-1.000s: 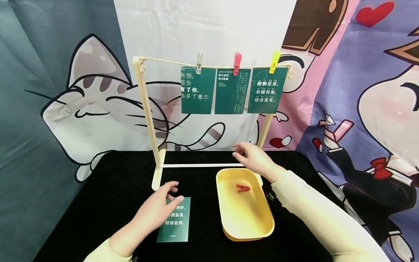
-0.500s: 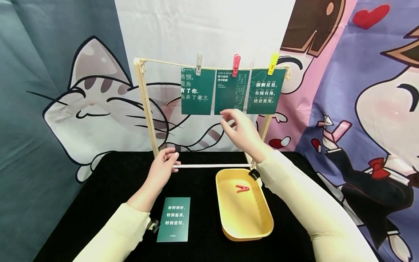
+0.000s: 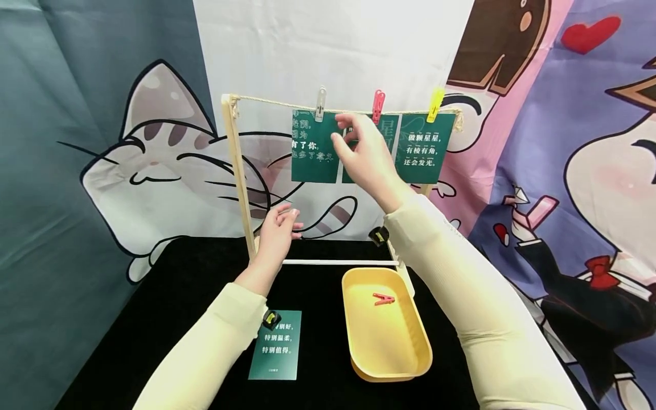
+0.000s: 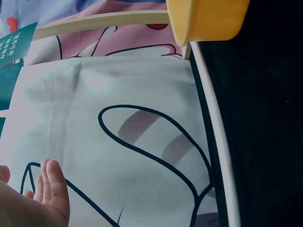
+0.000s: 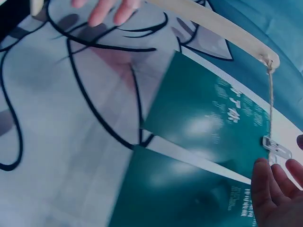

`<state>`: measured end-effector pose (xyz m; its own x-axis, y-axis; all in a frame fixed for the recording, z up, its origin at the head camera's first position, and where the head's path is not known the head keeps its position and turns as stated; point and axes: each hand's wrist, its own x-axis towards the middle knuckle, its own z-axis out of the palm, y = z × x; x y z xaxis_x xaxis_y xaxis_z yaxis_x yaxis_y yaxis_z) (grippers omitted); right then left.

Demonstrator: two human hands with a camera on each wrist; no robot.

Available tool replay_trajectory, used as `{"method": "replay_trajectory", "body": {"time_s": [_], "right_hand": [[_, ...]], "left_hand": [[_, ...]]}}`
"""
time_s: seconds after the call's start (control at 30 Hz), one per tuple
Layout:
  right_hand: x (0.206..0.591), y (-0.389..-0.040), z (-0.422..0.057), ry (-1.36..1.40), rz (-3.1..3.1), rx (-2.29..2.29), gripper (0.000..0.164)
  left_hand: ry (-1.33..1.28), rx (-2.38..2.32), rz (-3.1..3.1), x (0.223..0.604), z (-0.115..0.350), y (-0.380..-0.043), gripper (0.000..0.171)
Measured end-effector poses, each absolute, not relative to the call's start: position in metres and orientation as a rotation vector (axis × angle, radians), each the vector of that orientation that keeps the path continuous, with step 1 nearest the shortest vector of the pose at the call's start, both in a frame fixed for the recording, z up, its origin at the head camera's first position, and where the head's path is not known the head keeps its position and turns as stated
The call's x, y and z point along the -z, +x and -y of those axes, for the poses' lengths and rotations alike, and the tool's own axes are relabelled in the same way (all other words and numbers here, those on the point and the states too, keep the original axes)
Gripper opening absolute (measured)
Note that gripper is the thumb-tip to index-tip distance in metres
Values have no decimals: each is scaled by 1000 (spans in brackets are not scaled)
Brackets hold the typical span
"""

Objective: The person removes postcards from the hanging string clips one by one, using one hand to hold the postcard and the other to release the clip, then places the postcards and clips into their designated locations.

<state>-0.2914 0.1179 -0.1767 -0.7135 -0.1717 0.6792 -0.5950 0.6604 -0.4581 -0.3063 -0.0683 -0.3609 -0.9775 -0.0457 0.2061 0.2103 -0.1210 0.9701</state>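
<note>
My right hand (image 3: 365, 149) is raised before the hanging cards, fingers loosely bent with nothing held. In the right wrist view its fingertips lie close to a clear clothespin (image 5: 277, 147); whether they touch cannot be told. That clothespin pins the left green card (image 3: 314, 162) to a rope (image 3: 277, 103). A pink clothespin (image 3: 378, 105) pins the middle card (image 5: 175, 194), partly hidden by the right hand. The right card (image 3: 422, 148) hangs from a yellow clothespin (image 3: 435, 104). Lower down, by the left post, my left hand (image 3: 277, 230) hovers bare, fingers relaxed.
A wooden stand (image 3: 237, 171) carries the rope, with a white crossbar (image 3: 338, 262) low down. On the black tabletop are a yellow bin (image 3: 389, 353) holding a red clothespin (image 3: 383, 299), and another green card (image 3: 277, 356). A cartoon cloth (image 3: 154, 205) hangs behind.
My right hand has risen from above the bin to the hanging cards, moving left. The left hand has lifted from over the card on the table toward the stand's left post.
</note>
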Motion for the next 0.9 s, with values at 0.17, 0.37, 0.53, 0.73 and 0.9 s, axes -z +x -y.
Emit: {"method": "replay_trajectory", "body": {"time_s": [0.17, 0.37, 0.53, 0.73, 0.9], "right_hand": [[156, -295, -111, 504, 2326, -939, 44], [137, -297, -103, 436, 2421, -971, 52], [128, -301, -94, 442, 2476, -1065, 56], [124, -305, -88, 414, 2509, -1145, 56], [122, -308, -85, 407, 2508, -1214, 53]], "left_hand": [[-257, 2224, 1910, 353, 57, -313, 42], [-292, 2180, 1934, 351, 54, -319, 46], [-289, 2211, 1872, 346, 57, -322, 50], [-313, 2264, 1804, 334, 56, -323, 53], [-314, 2301, 1751, 323, 53, -323, 52]]}}
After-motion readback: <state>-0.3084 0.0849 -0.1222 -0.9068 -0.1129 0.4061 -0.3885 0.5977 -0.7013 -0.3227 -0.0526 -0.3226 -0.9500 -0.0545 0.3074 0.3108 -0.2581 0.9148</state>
